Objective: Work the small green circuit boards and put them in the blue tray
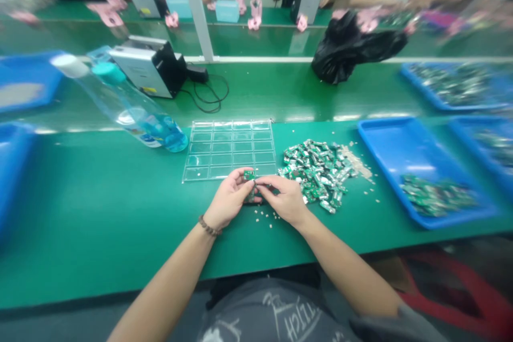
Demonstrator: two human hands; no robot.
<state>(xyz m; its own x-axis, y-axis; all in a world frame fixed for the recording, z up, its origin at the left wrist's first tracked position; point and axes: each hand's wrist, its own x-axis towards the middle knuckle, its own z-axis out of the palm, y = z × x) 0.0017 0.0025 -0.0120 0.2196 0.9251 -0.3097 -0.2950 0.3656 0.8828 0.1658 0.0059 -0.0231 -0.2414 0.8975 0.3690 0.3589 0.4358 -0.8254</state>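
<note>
Between the fingers of my left hand (227, 199) is a small green circuit board (249, 175). My right hand (285, 199) meets it there, thumb and forefinger pinched at the board's lower part; whatever is in that pinch is too small to make out. Several tiny pale pieces (267, 217) lie on the green table just below the hands. To the right is a heap of green and silver circuit boards (320, 168), with a pile of small pale pieces (358, 163) along its right side. A clear gridded tray (232, 150) lies flat just beyond my hands.
Blue trays holding boards stand at the right, the nearest tray (387, 139) beside the heap. Bottles (140, 112), a silver-and-black device (144, 67) with a cable, and a black plastic bag (340, 48) are farther back. People work across the bench.
</note>
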